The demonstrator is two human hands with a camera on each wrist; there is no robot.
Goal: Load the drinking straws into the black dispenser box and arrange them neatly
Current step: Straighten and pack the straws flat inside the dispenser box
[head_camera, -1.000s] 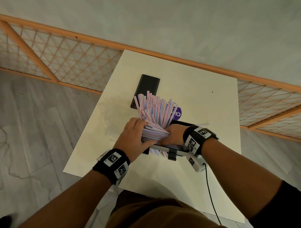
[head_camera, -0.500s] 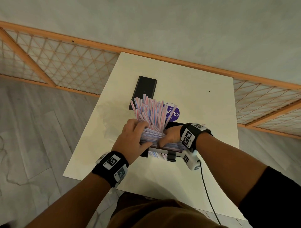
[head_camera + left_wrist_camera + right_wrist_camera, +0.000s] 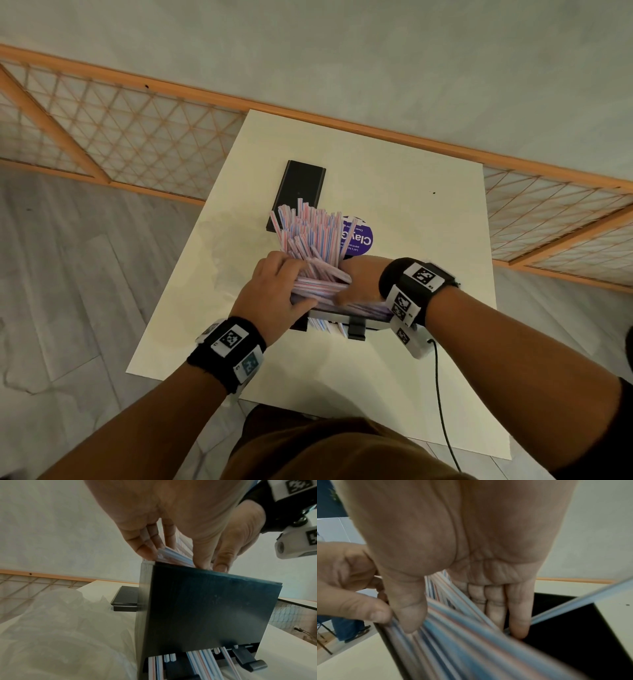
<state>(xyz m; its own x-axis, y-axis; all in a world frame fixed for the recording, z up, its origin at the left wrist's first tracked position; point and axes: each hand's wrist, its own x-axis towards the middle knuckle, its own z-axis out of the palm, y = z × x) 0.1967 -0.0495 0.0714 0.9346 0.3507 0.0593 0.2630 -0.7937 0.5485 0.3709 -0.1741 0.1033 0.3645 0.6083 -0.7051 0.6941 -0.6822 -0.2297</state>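
A fanned bundle of pink, blue and white striped straws stands slanted in the open top of the black dispenser box near the table's front. My left hand grips the bundle's lower part from the left, fingers behind and thumb in front. From the right, my right hand holds the same bundle, thumb over the straws and fingers reaching down inside the box. A few straws show in the slot at the foot of the box.
The box's black lid lies flat on the cream table just behind the straws, with a purple round label beside it. A crumpled clear plastic bag lies left of the box. A wooden lattice railing runs behind the table.
Both hands keep hold of the bundle. My right hand has shifted a little left toward the left hand, squeezing the straws' lower part closer together over the box.
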